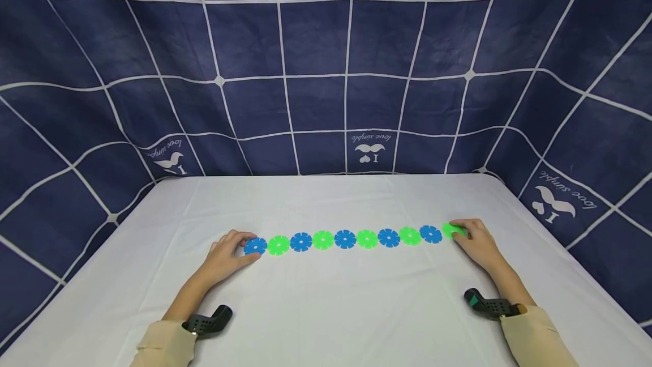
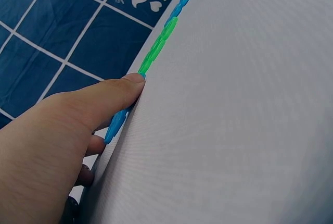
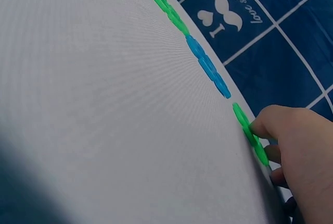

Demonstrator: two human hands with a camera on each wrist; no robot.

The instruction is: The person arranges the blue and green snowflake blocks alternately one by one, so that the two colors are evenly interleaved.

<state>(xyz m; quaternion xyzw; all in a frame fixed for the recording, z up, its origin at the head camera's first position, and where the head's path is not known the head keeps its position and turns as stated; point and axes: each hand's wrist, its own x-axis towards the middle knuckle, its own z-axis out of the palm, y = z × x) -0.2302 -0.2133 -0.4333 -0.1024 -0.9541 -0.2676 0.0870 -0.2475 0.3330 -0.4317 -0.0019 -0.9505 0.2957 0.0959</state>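
Observation:
A row of notched plastic discs, alternating blue and green, lies flat across the white table. At its left end my left hand (image 1: 224,257) holds a blue disc (image 1: 256,247) between thumb and fingers at its edges. My right hand (image 1: 481,247) pinches the green disc (image 1: 451,230) at the right end. In the right wrist view a small gap parts this green disc (image 3: 242,117) from the neighbouring blue disc (image 3: 208,67). The left wrist view shows the left thumb (image 2: 122,89) on the blue disc (image 2: 116,126), hiding part of it, beside a green disc (image 2: 156,49).
The white table (image 1: 336,316) carries the row across its middle. Behind and at the sides hangs a dark blue curtain (image 1: 316,44) with white grid lines. A black wrist strap with a camera mount sits on the left wrist (image 1: 207,321) and another on the right wrist (image 1: 491,304).

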